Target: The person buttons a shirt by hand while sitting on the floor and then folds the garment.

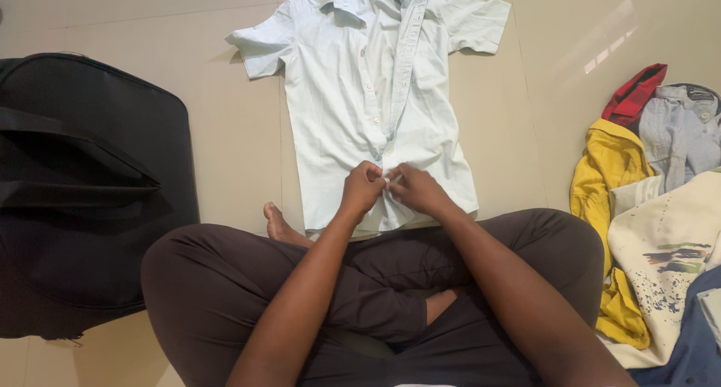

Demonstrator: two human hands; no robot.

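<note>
head view, only one camera. pale blue short-sleeved shirt [353, 94] lies flat on the tiled floor [150, 11], front up, collar at the top edge of the frame, hem toward the lower centre. it runs from top centre down to mid frame, sleeves spread left and right, button placket running down its middle

both hands meet at the bottom of the placket, just above the hem, centre of frame. left hand [362, 188] is curled closed, fingers pinching the shirt's front edge. right hand [415, 190] is also closed, fingertips pinching the fabric right beside the left hand; the two hands touch. whether a button sits between the fingers is too small to tell. so the shirt lies mostly above and beyond the hands in the frame, only the hem strip below them

forearms come up from the bottom edge over crossed legs in dark brown trousers [225, 282]; a bare foot [279, 225] shows at the left of the hem, just beside the shirt

black bag [75, 184] fills the left side of the frame, apart from the shirt. pile of clothes [661, 229] at the right edge: a yellow garment [610, 169], a red piece [635, 94] and a grey-blue shirt [680, 135] above it, a cream cloth with paint-like marks [668, 259] lower down. pile is well apart from the hands
</note>
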